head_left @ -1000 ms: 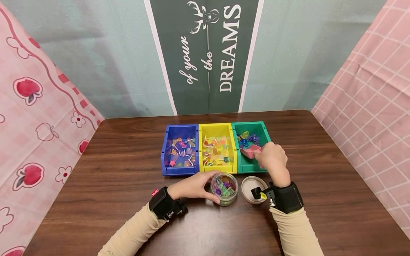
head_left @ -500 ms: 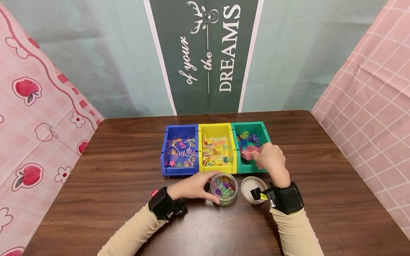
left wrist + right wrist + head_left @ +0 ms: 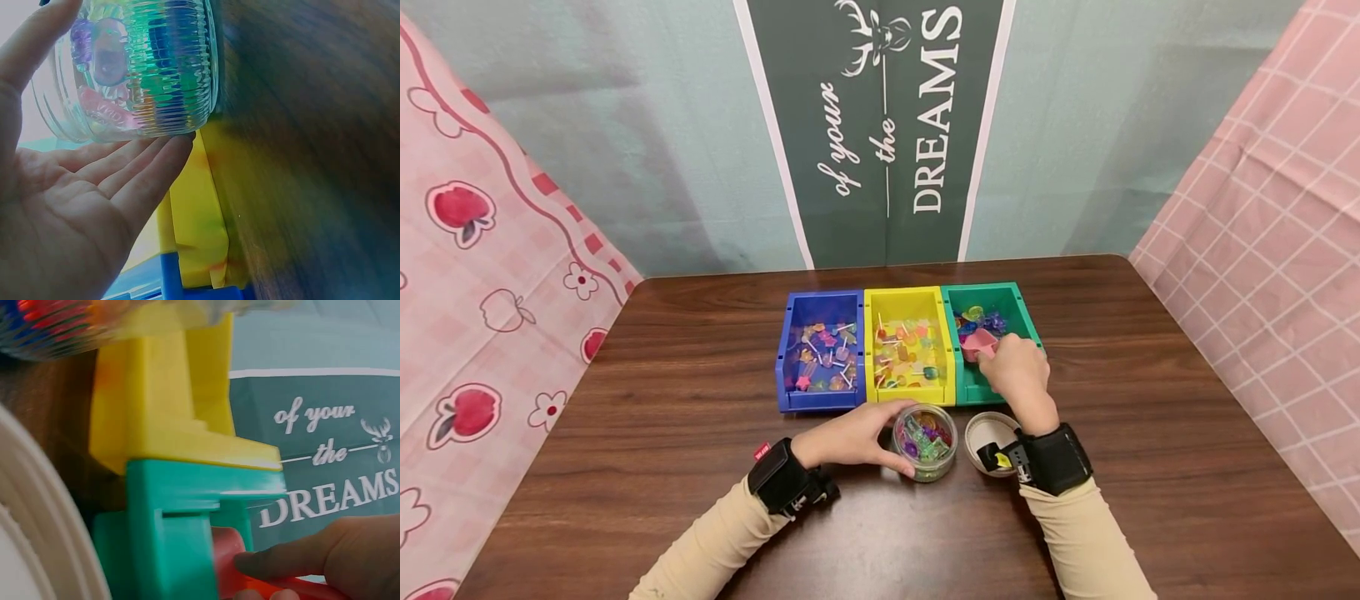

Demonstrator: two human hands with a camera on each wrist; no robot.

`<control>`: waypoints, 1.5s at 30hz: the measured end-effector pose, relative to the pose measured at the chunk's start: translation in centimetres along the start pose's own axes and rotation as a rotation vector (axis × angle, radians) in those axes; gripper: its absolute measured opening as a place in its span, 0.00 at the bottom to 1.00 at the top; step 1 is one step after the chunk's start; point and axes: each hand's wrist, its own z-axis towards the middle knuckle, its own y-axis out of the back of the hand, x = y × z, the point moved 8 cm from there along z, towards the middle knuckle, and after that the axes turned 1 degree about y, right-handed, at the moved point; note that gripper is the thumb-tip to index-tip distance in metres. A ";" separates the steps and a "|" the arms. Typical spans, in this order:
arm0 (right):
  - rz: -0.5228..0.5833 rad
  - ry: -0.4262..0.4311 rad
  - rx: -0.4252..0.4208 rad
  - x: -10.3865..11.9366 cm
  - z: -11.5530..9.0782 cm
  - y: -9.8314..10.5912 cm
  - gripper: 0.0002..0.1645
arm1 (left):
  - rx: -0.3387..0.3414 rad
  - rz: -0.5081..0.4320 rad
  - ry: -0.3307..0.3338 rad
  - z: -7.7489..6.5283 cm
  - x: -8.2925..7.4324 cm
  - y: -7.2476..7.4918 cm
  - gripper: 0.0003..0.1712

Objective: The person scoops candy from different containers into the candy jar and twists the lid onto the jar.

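My left hand (image 3: 859,435) holds a clear jar (image 3: 144,69) upright on the table, thumb on one side and fingers on the other. Colourful translucent charms fill the jar, seen from above in the head view. My right hand (image 3: 1018,371) grips the handle of a pink scoop (image 3: 979,344) inside the green bin (image 3: 1022,312). Purple, blue and yellow charms (image 3: 988,321) lie behind the scoop in that bin. In the right wrist view the scoop shows partly behind the bin's front wall, with a finger against it.
A yellow bin (image 3: 947,367) and a blue bin (image 3: 784,367) with small candy-like charms stand left of the green one. A round lid (image 3: 988,429) lies right of the jar, partly under the right wrist strap. Patterned cloths hang around the wooden table (image 3: 700,358).
My right hand has shifted left and slightly away from me with the scoop, whose bowl now tilts differently by the charms. My left hand and the jar have stayed in place.
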 end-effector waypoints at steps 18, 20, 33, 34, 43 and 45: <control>0.070 0.023 -0.129 -0.5 1.1 -1.1 0.25 | 0.003 -0.005 -0.010 0.1 -0.1 0.0 0.46; 0.061 0.023 -0.122 -0.7 1.2 -1.2 0.23 | 0.002 -0.001 -0.008 0.1 -0.1 0.0 0.46; 0.078 0.054 -0.085 -1.0 1.4 -1.2 0.23 | 0.006 -0.007 -0.011 0.1 -0.1 0.0 0.46; 0.085 0.052 -0.084 -1.0 1.4 -1.2 0.22 | 0.006 -0.005 -0.011 0.0 -0.1 0.0 0.46; 0.106 0.008 -0.059 -1.5 1.3 -0.7 0.20 | 0.011 -0.014 0.007 0.0 0.0 -0.1 0.46; 0.110 0.006 -0.043 -1.6 1.2 -0.6 0.20 | 0.010 -0.013 0.009 0.0 0.1 -0.1 0.46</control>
